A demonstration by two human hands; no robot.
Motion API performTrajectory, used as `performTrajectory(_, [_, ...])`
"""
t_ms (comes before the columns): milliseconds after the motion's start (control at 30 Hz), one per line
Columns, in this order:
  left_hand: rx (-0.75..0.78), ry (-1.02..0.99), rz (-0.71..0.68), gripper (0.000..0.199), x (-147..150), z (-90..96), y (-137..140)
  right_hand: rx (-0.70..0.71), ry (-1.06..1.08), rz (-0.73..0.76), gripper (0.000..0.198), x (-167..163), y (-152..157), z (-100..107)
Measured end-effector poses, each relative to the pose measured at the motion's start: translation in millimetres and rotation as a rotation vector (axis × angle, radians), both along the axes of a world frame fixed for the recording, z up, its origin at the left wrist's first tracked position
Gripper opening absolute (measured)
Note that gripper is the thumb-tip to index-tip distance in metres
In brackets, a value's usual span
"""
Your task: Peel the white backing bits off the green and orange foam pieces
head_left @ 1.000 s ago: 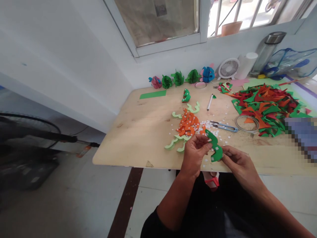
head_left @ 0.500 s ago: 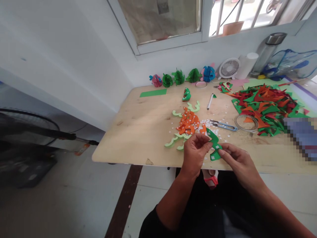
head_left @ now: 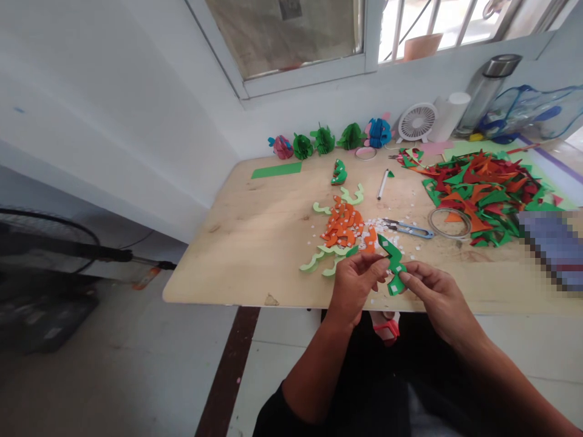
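Observed a green wavy paper piece (head_left: 394, 263), dotted with small white squares (head_left: 399, 269), over the front part of the table (head_left: 228, 255): pinched at its left side by the left hand (head_left: 357, 284) and at its right side, thumb on top, by the right hand (head_left: 436, 293). Noted orange curved pieces (head_left: 339, 226) and pale green wavy strips (head_left: 313, 261) just beyond the left hand, with loose white bits (head_left: 376, 226) beside them. Recorded blue-handled snips (head_left: 415, 230) near a round ring (head_left: 430, 223) and a heap of red, orange and green scraps (head_left: 485, 188).

The left sleeve (head_left: 271, 415) is short and black.
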State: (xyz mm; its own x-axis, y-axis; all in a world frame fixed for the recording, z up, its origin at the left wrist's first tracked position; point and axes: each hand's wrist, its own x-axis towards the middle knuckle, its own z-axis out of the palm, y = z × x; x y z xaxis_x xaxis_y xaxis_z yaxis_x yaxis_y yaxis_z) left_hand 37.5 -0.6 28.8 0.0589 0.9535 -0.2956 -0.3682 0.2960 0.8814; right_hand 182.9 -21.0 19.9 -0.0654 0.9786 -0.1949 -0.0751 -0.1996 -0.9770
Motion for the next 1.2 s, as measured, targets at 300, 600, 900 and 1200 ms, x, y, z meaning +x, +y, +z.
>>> performTrajectory(300, [0.035, 0.036, 0.048, 0.015, 1.8, -3.7, 7.2, 0.023, -0.006, 0.027, 0.024, -1.9, 5.1, -0.7])
performTrajectory(600, [-0.022, -0.024, -0.002, 0.022, 3.8, -3.6, 2.8, 0.031, 0.005, 0.013, 0.023, -0.6, 5.2, -2.8])
performTrajectory(900, [-0.041, -0.015, 0.128, 0.021, 9.6, -2.8, 5.5, 0.039, -0.009, 0.085, 0.027, -1.1, 7.2, -2.5])
performTrajectory(1200, [-0.185, -0.175, 0.09, 0.024, 13.8, -6.2, 12.6, -0.031, 0.055, 0.026, 0.026, -1.2, 12.8, -9.3])
